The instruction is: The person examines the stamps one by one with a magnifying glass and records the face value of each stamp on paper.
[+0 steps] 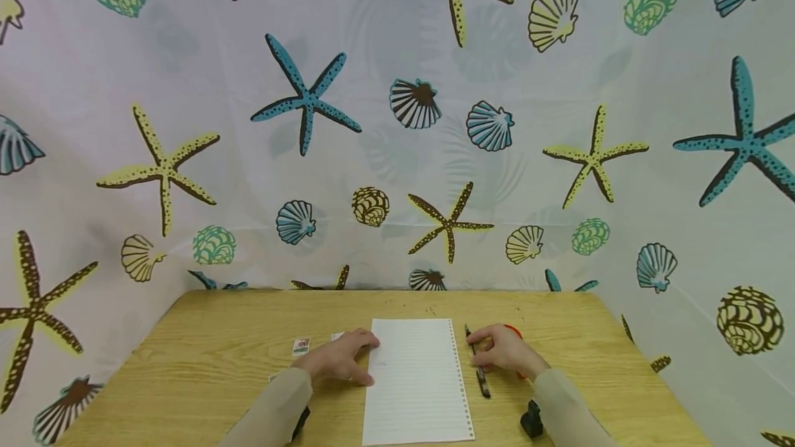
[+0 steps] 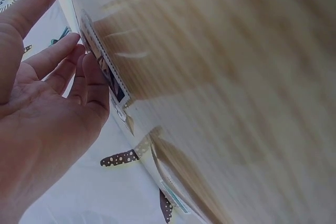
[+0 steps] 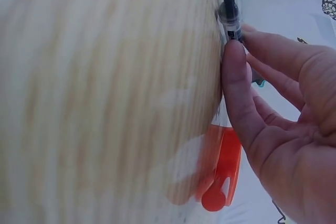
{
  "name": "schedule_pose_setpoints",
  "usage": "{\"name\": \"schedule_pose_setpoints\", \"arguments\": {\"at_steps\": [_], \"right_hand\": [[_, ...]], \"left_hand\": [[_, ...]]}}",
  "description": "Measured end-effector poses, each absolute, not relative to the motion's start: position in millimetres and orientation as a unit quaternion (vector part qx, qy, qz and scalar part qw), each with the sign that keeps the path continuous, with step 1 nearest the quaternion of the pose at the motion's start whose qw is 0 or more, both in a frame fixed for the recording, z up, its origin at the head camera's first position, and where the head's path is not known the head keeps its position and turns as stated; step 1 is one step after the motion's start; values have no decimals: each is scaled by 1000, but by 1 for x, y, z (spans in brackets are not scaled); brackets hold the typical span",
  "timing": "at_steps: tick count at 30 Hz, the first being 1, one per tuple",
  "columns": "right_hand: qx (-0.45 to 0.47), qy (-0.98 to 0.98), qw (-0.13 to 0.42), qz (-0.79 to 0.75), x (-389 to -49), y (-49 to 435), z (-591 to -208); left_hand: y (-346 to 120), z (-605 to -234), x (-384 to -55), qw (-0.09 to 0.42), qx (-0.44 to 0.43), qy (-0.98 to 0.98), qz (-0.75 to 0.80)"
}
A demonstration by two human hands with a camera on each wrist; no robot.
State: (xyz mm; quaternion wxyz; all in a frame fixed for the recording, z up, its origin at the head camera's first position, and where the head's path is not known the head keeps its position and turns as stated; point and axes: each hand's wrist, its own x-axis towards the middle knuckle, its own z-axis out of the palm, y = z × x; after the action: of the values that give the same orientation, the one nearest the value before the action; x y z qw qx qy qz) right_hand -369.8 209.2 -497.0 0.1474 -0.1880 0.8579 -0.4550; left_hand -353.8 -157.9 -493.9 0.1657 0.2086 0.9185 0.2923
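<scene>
A lined, hole-punched sheet of paper (image 1: 415, 385) lies on the table in front of me. My left hand (image 1: 340, 356) rests at its left edge, fingers spread and loosely bent. Beside those fingers lies a stamp (image 2: 107, 66) with a serrated edge, seen edge-on in the left wrist view. To the right of the paper, a dark pen with a clear barrel (image 1: 482, 381) lies lengthwise on the table. My right hand (image 1: 504, 350) pinches this pen (image 3: 229, 11) between thumb and fingertips, covering its middle.
Another stamp (image 1: 301, 346) lies left of my left hand. A red-orange plastic object (image 3: 228, 156) sits behind my right hand, mostly hidden in the head view. The wooden table (image 1: 230, 350) ends at a cloth (image 1: 373, 157) printed with starfish and shells.
</scene>
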Motion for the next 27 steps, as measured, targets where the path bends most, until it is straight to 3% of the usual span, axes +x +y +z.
{"name": "schedule_pose_setpoints", "arguments": {"at_steps": [27], "right_hand": [[-171,828,149,-513,-363,236,-490]], "left_hand": [[-163,-490,-350,146,204,903,350]]}}
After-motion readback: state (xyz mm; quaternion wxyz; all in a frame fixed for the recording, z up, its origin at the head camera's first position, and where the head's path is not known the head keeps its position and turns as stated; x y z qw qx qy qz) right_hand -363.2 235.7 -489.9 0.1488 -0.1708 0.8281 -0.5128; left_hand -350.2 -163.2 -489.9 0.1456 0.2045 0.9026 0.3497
